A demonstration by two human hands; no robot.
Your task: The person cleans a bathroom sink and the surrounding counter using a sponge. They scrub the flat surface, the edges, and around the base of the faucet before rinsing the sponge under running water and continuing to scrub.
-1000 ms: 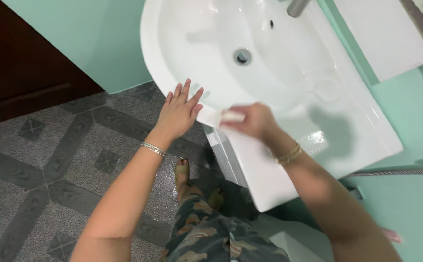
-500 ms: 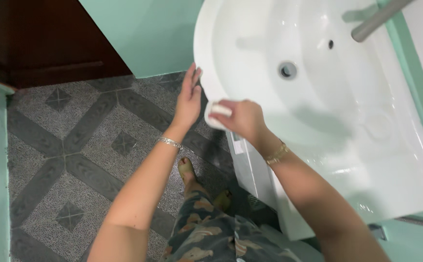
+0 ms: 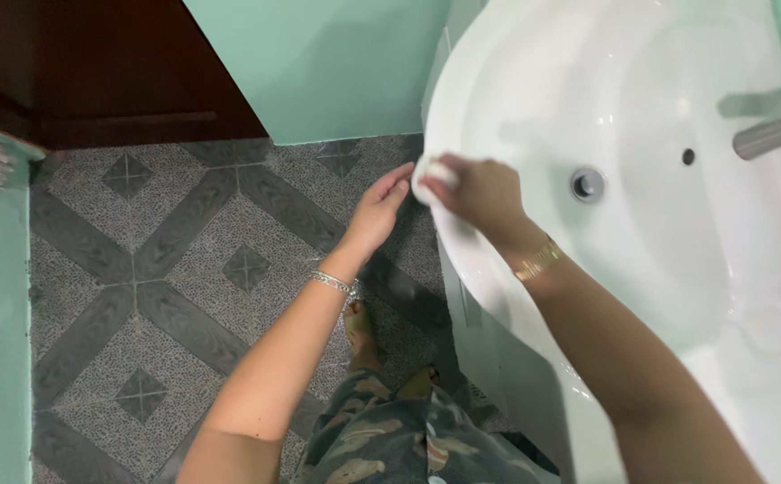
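1 white washbasin [image 3: 516, 81] fills the upper right of the view, and both of the person's hands are at its curved front rim. The right hand [image 3: 482, 193] is curled around 1 small white pad [image 3: 435, 172], probably a sponge or folded cloth, and presses it against the rim at the basin's left edge; the fingers cover most of the pad, so only a white corner shows. The left hand [image 3: 380, 213] is beside it, just off the rim and over the floor, with fingers held together and loosely extended, holding nothing; its fingertips are close to the pad and the rim, but whether they touch cannot be told.

Each wrist carries 1 bracelet: a silver-coloured one [image 3: 331, 282] on the left and a gold-coloured one [image 3: 536, 262] on the right, 2 in all.

Inside the bowl there is 1 round metal drain [image 3: 587, 185] and 1 small dark overflow hole [image 3: 688, 157]. 1 grey metal spout [image 3: 774, 133] reaches in from the right edge.

Below the basin lies a grey floor [image 3: 184, 269] of speckled tiles with darker diagonal bands. A mint-green wall [image 3: 337, 63] stands behind, next to 1 dark brown door [image 3: 77, 63]. Camouflage-patterned trousers [image 3: 399, 439] show at the bottom.
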